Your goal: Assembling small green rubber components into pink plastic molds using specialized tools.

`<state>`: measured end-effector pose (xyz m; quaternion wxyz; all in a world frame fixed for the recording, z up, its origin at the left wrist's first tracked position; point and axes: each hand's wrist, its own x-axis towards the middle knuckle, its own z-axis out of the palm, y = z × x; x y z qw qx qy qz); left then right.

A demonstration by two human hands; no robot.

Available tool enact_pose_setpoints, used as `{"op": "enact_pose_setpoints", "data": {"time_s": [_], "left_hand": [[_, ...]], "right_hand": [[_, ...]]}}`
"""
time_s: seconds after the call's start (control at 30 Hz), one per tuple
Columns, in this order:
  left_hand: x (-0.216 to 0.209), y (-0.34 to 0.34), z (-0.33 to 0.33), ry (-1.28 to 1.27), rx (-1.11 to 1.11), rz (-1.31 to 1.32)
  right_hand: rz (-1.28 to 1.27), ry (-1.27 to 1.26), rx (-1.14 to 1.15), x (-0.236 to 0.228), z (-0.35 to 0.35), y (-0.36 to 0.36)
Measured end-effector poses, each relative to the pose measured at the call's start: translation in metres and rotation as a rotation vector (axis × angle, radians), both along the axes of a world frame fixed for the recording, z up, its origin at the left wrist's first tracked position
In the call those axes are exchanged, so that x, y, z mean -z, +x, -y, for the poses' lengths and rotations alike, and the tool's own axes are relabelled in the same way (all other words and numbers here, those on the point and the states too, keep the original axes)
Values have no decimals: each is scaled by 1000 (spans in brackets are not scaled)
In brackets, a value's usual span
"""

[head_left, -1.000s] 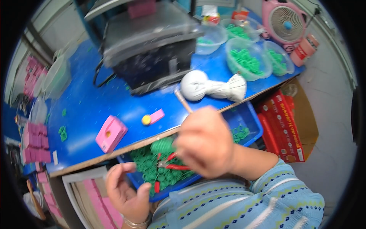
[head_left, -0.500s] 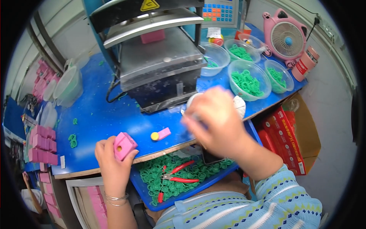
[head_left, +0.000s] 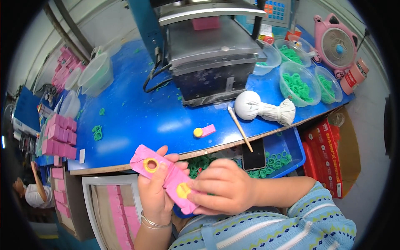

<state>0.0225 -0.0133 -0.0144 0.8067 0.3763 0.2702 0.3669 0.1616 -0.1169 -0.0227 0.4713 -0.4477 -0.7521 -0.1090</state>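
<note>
Just in front of the table edge, my left hand [head_left: 155, 187] grips a pink block half [head_left: 138, 155] that has a round hole ringed in yellow. My right hand [head_left: 227, 187] has its fingers closed on a second pink half [head_left: 188, 206], which carries a yellow disc [head_left: 183, 190]. The halves lie end to end, opened out; whether they still touch is hard to tell. On the table beyond them sits a small pink piece [head_left: 208, 130] with a yellow round end. A thin wooden stick [head_left: 241, 129] lies by the edge, beside a tied white cloth pouch [head_left: 247, 106].
A black press machine [head_left: 212, 79] stands at the back. Clear bowls [head_left: 318, 93] of green rings are at the right, near a pink fan [head_left: 338, 46]. Below the edge, a blue tray [head_left: 301, 156] holds green rings, with a dark phone [head_left: 253, 157] over it. Pink blocks [head_left: 58, 146] are stacked left.
The pink block from my left hand is now opened into two halves. My right hand has come down from above the table to the second half. The stick and white pouch now show fully.
</note>
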Motion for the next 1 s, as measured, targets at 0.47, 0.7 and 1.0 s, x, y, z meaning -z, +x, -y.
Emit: {"op": "enact_pose_setpoints", "data": {"time_s": [0.47,0.7,1.0], "left_hand": [[32,-22,6,-58,350,205],[20,-10,7,-161,366,-25],[31,-14,8,-76,366,37]], "right_hand": [[270,-326,961,-18,25,98],[111,36,393,-35,26,30],[258,-48,813,-29,14,70]]}}
